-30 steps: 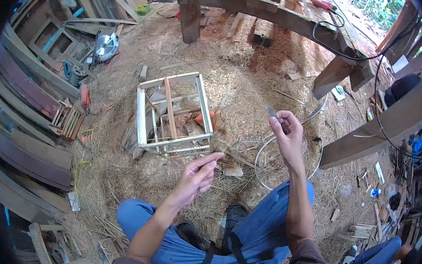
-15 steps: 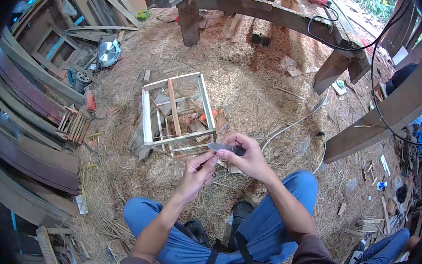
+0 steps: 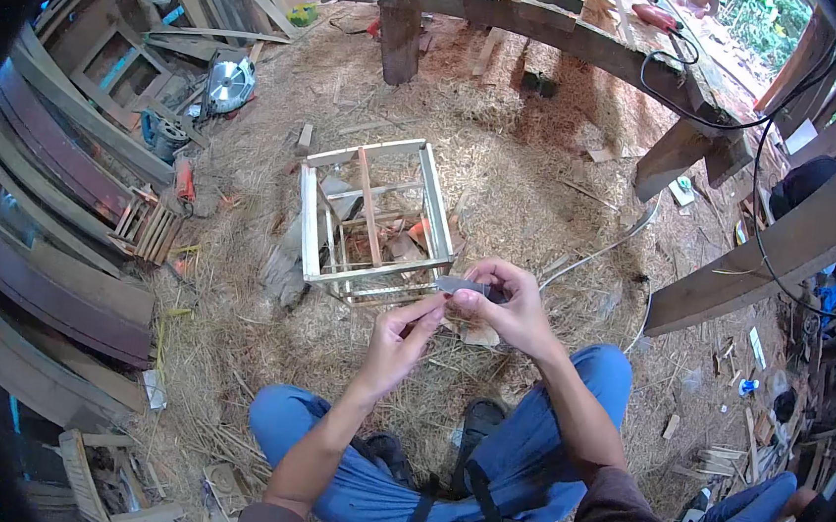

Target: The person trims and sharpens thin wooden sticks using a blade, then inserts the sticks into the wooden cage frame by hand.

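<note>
My right hand point(image 3: 505, 308) grips a small knife point(image 3: 458, 285), its grey blade pointing left toward my left hand. My left hand point(image 3: 402, 334) pinches something thin between thumb and fingers just under the blade tip; what it holds is too small to make out. Both hands meet in front of my knees. Just beyond them a small open frame of pale wooden slats point(image 3: 375, 219) sits on the straw-covered ground, with wood scraps and an orange object inside it.
A circular saw point(image 3: 230, 83) lies at the back left among planks and window frames. A heavy timber bench point(image 3: 559, 15) spans the back, with a black cable point(image 3: 748, 121) hanging off it. Another person's blue-trousered leg point(image 3: 751, 494) is at the lower right.
One second ago my right hand was raised out to the right with the knife. It has since come down and left to meet my left hand, and the hands have stayed together.
</note>
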The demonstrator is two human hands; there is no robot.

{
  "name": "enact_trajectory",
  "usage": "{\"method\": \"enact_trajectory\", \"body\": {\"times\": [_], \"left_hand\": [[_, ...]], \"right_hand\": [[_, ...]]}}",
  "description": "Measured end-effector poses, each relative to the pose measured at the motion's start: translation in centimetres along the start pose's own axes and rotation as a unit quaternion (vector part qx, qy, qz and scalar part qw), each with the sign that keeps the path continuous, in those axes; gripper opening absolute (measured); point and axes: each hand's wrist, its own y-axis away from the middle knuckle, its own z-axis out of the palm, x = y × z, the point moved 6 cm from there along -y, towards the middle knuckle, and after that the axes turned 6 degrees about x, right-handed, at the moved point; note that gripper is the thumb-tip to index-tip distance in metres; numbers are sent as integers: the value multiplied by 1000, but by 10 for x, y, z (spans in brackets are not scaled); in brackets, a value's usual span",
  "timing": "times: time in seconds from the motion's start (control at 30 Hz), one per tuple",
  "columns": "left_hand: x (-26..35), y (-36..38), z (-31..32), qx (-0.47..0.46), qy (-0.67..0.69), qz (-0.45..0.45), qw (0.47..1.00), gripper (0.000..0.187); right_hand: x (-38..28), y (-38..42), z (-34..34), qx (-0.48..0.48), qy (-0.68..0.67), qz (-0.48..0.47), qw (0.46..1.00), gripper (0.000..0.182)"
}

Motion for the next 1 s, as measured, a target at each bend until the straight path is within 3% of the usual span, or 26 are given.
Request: {"method": "enact_trajectory", "body": {"times": [0.13,0.23,0.3,0.4,0.57,0.67,0.77,0.83,1.0], "left_hand": [[0,1,0,17,-40,2,999,33],[18,5,1,22,-45,50,997,33],[7,6,-10,43,-63,12,997,32],[0,8,-15,57,-39,-1,998,32],[-3,8,-1,34,17,-58,998,35],[-4,6,8,4,77,-107,991,35],[-12,9,16,-28,164,-189,968,30],[-19,10,17,-61,213,-226,949,29],[-17,9,17,-73,180,-213,957,32]], "right_hand": [[5,0,-3,-1,4,-12,1000,25],[12,-11,-37,151,5,-8,989,22],[-1,-20,-90,249,34,-10,968,22],[-13,-14,-102,256,42,-71,963,24],[-2,-1,-31,24,6,12,1000,33],[9,7,-2,-48,-75,42,995,36],[19,7,6,-21,-65,-27,997,32],[14,8,3,-30,-31,-5,999,32],[9,5,-8,-36,13,28,999,33]]}}
